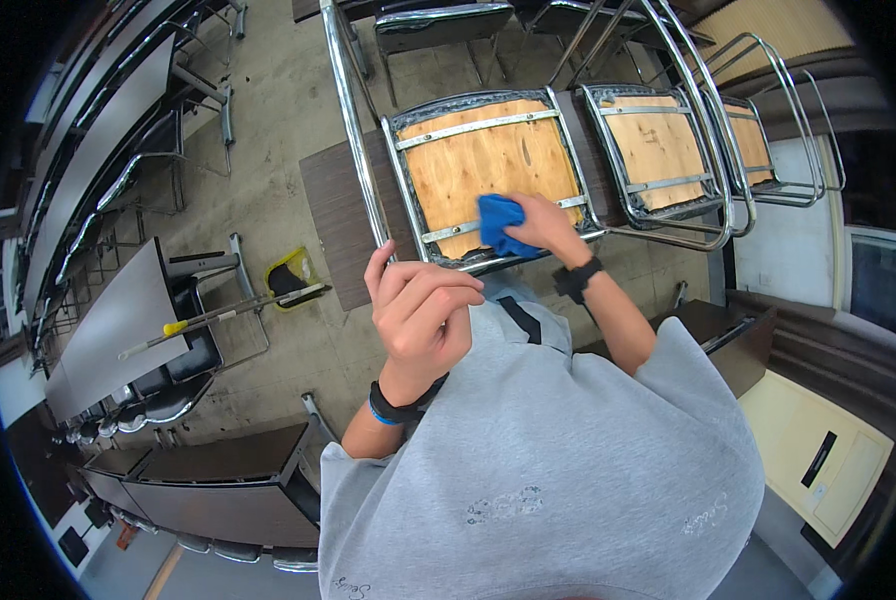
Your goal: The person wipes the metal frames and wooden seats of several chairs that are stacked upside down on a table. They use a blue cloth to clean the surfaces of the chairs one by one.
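An overturned chair (493,157) rests on a dark wood-grain table (343,217), its plywood underside and chrome frame facing up. My right hand (544,223) grips a blue cloth (502,225) over the near right part of the underside, beside a metal crossbar. My left hand (421,319) is raised at the chair's near left corner, fingers curled and one fingertip by the end of the chrome tube (365,165). Whether that hand holds the tube cannot be told. Black bands circle both wrists.
More upturned chairs (654,146) stand along the table to the right. A yellow dustpan (305,262) and long-handled poles (222,315) lie at left, near a folding table (117,337) with black chairs. A cream cabinet (815,450) stands at lower right.
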Motion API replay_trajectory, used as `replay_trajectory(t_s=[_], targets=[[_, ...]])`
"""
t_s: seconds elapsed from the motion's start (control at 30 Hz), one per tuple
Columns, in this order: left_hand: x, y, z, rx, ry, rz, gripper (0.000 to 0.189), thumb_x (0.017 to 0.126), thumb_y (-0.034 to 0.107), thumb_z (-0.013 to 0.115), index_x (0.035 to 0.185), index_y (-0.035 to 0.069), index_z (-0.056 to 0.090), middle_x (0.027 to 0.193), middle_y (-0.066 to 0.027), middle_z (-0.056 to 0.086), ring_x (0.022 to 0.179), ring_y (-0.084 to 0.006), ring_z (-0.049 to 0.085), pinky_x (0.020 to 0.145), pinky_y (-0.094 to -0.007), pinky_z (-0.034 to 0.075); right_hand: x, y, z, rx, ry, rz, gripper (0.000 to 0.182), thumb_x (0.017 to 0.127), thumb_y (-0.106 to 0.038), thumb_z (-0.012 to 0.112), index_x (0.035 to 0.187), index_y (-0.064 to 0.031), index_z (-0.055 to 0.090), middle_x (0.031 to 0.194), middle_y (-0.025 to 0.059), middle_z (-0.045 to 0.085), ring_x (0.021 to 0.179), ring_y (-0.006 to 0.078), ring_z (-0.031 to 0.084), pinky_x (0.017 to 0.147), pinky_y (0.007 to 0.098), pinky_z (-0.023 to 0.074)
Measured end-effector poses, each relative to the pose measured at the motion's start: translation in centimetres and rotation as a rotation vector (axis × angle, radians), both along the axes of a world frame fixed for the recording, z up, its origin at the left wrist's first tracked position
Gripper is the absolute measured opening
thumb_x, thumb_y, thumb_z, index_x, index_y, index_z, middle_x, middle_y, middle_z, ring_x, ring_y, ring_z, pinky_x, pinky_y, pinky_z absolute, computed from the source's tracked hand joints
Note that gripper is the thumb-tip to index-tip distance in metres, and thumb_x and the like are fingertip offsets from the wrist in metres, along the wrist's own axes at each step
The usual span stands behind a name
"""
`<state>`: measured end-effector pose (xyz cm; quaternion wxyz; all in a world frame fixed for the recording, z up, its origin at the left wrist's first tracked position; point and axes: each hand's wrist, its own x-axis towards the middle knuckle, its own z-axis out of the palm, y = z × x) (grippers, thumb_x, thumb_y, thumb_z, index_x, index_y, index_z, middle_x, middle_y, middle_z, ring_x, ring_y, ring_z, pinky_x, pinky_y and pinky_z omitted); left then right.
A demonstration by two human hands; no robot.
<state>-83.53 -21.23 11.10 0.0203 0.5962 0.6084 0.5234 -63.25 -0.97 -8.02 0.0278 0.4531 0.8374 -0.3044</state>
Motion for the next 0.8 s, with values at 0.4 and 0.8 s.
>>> replay_trajectory(t_s=[0.4, 0.8], targets=[[-0.3, 0.1, 0.6, -0.088, 0.09, 0.001, 0.025, 0.072, -0.009, 0.069, 0.074, 0.016, 0.072, 0.087, 0.0073, 0.077, 0.088, -0.0182, 0.067, 0.122, -0.0509, 0.037, -11.7, -0.7, -10.4, -0.058, 0.404, 0.29, 0.05, 0.084, -0.026, 0.079, 0.132, -0.0238, 0.066, 0.123, 0.023, 0.066, 0.117, 0.0463, 0.064, 0.1, 0.0492, 0.0544], [-0.3, -0.2, 0.5, -0.09, 0.025, -0.015, 0.025, 0.072, -0.007, 0.069, 0.075, 0.017, 0.072, 0.087, 0.0089, 0.077, 0.086, -0.0164, 0.065, 0.121, -0.0503, 0.036, 3.1, 4.9, -1.7, -0.082, -0.292, 0.027, 0.07, 0.081, -0.033, 0.077, 0.149, -0.0203, 0.062, 0.126, 0.0221, 0.075, 0.118, 0.0426, 0.071, 0.101, 0.0495, 0.0579]])
